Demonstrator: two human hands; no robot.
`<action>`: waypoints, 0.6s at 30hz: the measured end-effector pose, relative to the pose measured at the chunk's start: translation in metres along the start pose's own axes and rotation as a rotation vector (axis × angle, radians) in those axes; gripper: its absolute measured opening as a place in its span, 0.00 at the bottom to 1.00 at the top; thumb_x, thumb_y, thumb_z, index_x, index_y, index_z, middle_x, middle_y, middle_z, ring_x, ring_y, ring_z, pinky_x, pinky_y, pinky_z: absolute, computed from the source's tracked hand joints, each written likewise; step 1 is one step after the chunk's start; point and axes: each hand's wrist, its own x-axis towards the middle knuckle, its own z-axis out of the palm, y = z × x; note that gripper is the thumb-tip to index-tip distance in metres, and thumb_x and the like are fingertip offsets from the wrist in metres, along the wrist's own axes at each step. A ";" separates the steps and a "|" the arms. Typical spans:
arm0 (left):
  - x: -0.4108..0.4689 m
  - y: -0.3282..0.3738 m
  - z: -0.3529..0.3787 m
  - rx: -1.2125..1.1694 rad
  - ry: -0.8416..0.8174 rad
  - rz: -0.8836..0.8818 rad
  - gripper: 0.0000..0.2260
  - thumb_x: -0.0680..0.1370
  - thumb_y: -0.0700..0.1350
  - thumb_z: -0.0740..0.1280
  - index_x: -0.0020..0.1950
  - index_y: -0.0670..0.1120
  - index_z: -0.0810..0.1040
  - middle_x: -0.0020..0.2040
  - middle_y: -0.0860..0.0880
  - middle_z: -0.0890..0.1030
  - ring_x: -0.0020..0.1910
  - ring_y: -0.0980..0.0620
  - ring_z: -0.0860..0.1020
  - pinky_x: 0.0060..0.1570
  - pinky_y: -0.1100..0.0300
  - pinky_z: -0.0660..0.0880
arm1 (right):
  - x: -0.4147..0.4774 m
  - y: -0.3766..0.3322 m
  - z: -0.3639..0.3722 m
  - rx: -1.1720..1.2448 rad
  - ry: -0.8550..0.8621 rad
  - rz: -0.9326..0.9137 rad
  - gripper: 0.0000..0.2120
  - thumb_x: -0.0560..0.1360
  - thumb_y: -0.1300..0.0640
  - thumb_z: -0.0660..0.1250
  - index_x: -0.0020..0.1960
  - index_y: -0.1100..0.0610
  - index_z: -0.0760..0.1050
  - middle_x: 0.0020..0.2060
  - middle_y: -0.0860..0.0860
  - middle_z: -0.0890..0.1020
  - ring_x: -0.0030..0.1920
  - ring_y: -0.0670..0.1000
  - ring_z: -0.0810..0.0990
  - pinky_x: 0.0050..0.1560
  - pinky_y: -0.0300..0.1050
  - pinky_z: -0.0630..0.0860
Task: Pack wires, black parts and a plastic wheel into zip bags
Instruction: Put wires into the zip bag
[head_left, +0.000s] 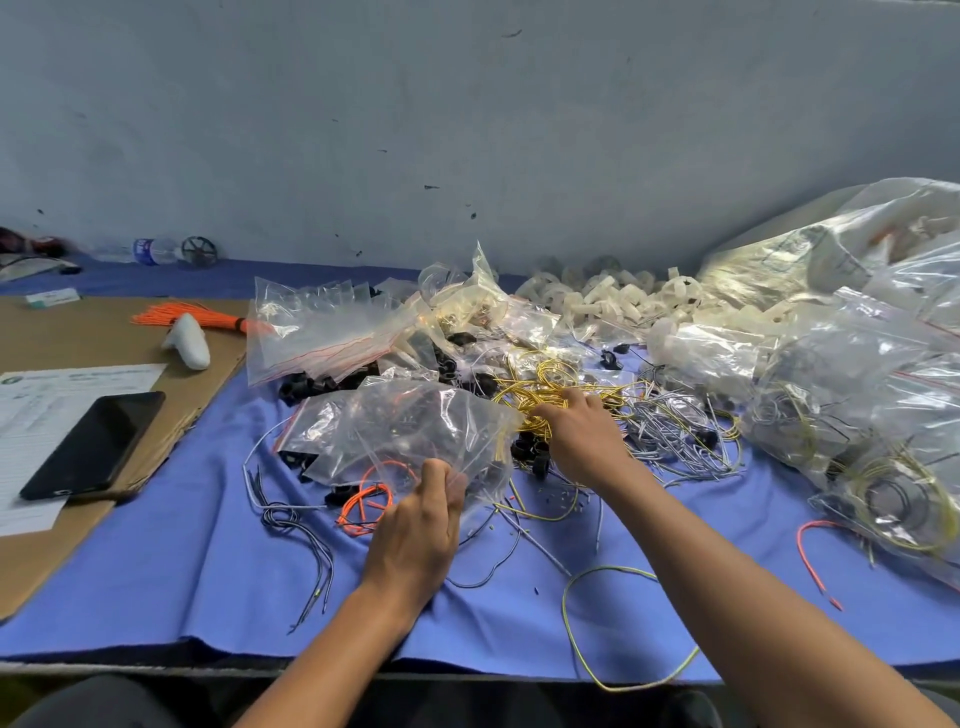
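Left hand (415, 525) pinches bag (405, 421), right hand (582, 441) grabs wires (540, 382)

light: even, dim, bluish | glare: plastic bags (857, 291) | edges: wide-angle bowing, soft blur

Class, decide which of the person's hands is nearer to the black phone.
Left. The left hand pinches a clear bag to the right of the phone; the right hand is farther right, grasping the yellow wires.
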 end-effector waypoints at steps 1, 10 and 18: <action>0.000 0.000 0.000 0.001 0.002 0.002 0.22 0.80 0.61 0.44 0.50 0.44 0.66 0.38 0.40 0.80 0.38 0.32 0.77 0.30 0.52 0.60 | 0.003 0.001 0.003 -0.044 -0.009 -0.018 0.27 0.75 0.65 0.57 0.71 0.46 0.69 0.69 0.59 0.68 0.66 0.63 0.67 0.63 0.55 0.68; 0.000 -0.001 0.001 0.001 0.032 0.020 0.21 0.80 0.63 0.43 0.50 0.47 0.63 0.38 0.40 0.80 0.39 0.31 0.76 0.31 0.53 0.58 | 0.004 0.012 -0.001 0.169 0.255 0.037 0.06 0.79 0.60 0.60 0.55 0.57 0.73 0.50 0.56 0.75 0.50 0.58 0.74 0.47 0.49 0.72; -0.001 -0.001 0.001 -0.015 0.034 0.042 0.12 0.82 0.58 0.50 0.49 0.50 0.60 0.35 0.41 0.79 0.33 0.31 0.76 0.28 0.55 0.58 | -0.012 0.037 -0.023 0.956 0.434 0.334 0.06 0.80 0.54 0.64 0.53 0.56 0.75 0.45 0.53 0.80 0.39 0.51 0.78 0.37 0.43 0.72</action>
